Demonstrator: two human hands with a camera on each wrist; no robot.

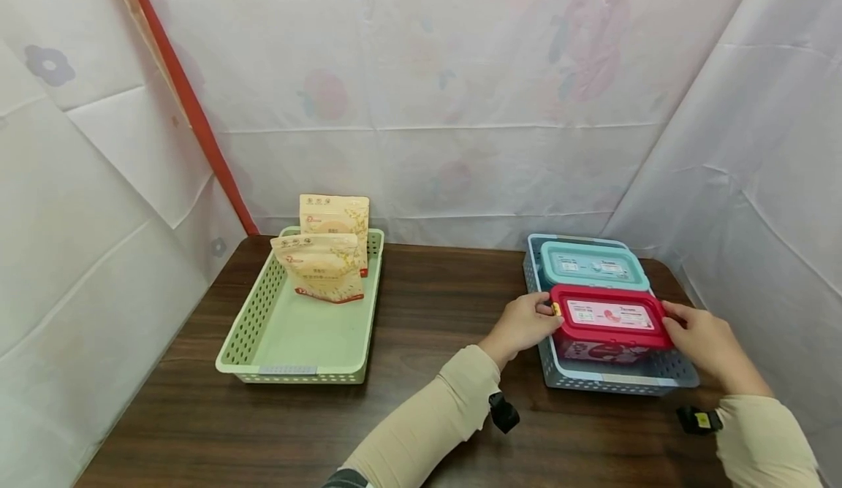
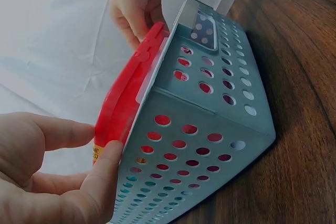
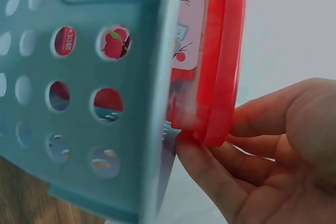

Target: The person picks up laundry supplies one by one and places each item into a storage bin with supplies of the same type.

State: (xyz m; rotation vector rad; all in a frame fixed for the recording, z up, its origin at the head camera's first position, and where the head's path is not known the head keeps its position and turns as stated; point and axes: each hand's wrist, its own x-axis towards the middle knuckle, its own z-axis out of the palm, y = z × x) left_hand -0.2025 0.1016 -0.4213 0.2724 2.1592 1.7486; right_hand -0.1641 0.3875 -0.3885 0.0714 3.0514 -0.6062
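A red lidded plastic box (image 1: 608,320) with a pink-and-white label sits in the front half of the blue perforated basket (image 1: 615,381), its lid above the rim. My left hand (image 1: 525,327) pinches the left end of the lid, thumb on the near side. At the opposite end, my right hand (image 1: 705,338) grips the lid's right edge between thumb and fingers. The left wrist view shows the red lid (image 2: 126,90) standing over the basket wall, with red showing through the holes. Behind it in the same basket lies a teal lidded box (image 1: 595,263).
On the left stands a green perforated basket (image 1: 358,371). Two cream-coloured pouches are at its back, a front pouch (image 1: 322,269) leaning before a rear pouch (image 1: 334,207). Both baskets rest on a dark wooden table (image 1: 447,305), enclosed by white patterned curtains (image 1: 427,108).
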